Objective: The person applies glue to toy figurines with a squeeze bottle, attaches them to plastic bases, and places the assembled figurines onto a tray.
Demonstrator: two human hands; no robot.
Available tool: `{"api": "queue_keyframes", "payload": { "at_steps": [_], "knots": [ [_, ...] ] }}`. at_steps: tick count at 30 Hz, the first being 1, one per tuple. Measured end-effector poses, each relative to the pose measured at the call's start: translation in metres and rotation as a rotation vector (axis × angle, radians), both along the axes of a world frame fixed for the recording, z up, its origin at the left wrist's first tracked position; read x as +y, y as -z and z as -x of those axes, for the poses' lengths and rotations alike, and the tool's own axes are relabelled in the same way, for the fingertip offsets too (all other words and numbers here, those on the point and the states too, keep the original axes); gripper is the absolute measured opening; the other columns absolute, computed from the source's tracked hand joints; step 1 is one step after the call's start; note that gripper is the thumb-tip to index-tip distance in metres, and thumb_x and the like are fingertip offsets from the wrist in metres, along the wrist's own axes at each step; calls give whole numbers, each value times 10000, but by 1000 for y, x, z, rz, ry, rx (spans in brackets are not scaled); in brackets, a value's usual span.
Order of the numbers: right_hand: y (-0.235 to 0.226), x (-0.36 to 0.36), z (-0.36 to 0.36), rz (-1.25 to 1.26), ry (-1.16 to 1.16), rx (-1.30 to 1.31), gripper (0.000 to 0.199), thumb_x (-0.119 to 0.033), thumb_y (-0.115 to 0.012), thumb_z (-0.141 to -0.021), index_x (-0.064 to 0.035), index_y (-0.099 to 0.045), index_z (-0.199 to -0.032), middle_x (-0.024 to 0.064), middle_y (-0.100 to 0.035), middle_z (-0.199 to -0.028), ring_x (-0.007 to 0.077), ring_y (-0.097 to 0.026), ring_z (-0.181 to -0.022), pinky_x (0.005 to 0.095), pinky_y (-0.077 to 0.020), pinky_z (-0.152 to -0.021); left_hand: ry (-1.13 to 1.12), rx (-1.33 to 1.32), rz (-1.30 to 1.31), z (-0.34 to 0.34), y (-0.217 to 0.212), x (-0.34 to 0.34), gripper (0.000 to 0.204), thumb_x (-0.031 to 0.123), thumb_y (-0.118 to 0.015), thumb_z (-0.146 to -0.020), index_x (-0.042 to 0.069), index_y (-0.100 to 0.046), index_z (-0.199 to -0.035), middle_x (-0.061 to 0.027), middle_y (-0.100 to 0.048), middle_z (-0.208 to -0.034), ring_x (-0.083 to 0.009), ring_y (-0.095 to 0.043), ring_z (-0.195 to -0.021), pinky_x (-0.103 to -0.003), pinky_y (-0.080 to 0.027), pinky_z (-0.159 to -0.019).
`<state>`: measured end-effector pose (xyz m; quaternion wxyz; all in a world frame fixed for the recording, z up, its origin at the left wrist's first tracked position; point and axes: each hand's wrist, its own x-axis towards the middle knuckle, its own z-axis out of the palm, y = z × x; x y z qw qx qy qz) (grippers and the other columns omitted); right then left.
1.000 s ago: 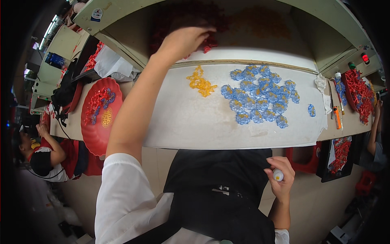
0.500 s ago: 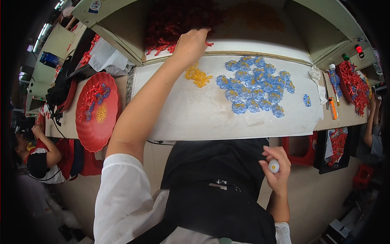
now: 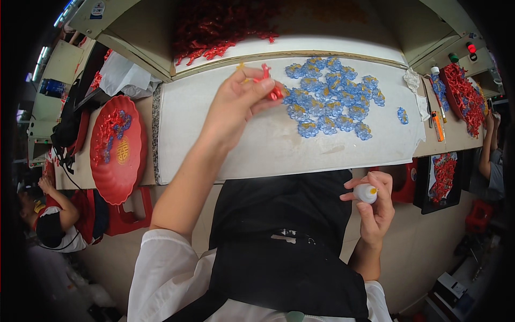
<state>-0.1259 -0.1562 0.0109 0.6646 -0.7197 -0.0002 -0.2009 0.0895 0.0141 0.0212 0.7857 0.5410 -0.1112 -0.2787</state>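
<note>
Left hand [image 3: 238,102] pinched a red piece [image 3: 275,94] between thumb and fingers, above the left part of a white sheet [image 3: 300,158] on the worktable. A bit of yellow [image 3: 241,66] showed by its fingers. Right hand [image 3: 376,206] gripped a small white bottle [image 3: 365,193], yellow tip outward, off the table's front edge, beside the black apron [image 3: 284,209].

Sheet: wrinkled at its right end, faintly stained. Blue pieces [image 3: 330,96] with yellow centres sat clustered right of the left hand; one lone blue piece [image 3: 403,115] lay apart, farther right. Behind, a pale hood [image 3: 142,40] sheltered a heap of red pieces [image 3: 225,29], its back part in shadow.

Left side: scalloped red tray [image 3: 115,188] with red and blue bits, crumpled white plastic [image 3: 124,70], red stool [image 3: 140,214] below. Right side: orange cutter [image 3: 438,127], red-piece pile [image 3: 466,102], black tray [image 3: 421,185] lower down. Seated co-worker [image 3: 59,217] far left; pale tiled floor [image 3: 418,257].
</note>
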Motion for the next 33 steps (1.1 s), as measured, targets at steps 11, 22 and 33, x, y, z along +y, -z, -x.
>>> {"api": "queue_keyframes", "payload": {
  "at_steps": [11,22,33],
  "knots": [
    [-13,3,-4,-311,373,-281,430,-226,-762,-625,-70,-431,-852,84,-478,-850,130,-487,-630,233,-421,-579,244,343,166,81,3,-9,221,56,-545,-802,7,-488,-1010,-104,-564,-958,-142,-554,-856,-259,-435,-769],
    [-18,7,2,478,319,-337,433,-339,-726,-642,-89,-475,-891,48,-465,-789,123,-464,-567,217,-421,-455,217,62,109,102,4,-10,232,-14,-551,-786,-6,-484,-1008,-68,-545,-979,-121,-527,-939,-251,-409,-835],
    [-18,8,2,518,300,-301,425,-307,-741,-625,-81,-475,-866,53,-469,-778,128,-470,-562,232,-428,-475,185,75,84,104,3,-12,230,-19,-561,-759,-4,-493,-978,-90,-560,-964,-128,-548,-904,-250,-412,-822]
  ]
}}
